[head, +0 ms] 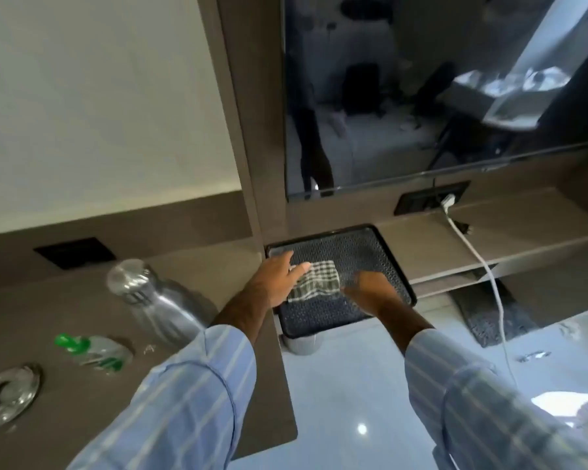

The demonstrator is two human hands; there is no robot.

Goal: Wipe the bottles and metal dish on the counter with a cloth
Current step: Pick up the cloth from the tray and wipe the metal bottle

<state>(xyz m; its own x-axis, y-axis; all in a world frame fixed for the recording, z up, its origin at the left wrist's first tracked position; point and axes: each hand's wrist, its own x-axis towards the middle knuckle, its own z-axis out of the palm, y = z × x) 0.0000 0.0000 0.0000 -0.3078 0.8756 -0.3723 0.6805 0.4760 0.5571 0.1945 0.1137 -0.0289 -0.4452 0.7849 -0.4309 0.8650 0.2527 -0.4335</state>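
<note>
Resting both the left hand (279, 278) and right hand (370, 290), fingers flat and unclenched, on the checked cloth (314, 281) atop the black tray (398, 266), risking toppling the steel bottle (157, 300) left of it when reaching across.

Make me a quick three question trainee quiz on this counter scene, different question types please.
1. True or false: the checked cloth lies on the dark tray.
2. Which bottle has a green cap? A) the steel bottle B) the small plastic bottle
3. Fill in: the metal dish sits at the counter's far ____ in the view.

Key: 1 true; 2 B; 3 left. Both hands, left and right, are at the cloth.
</note>
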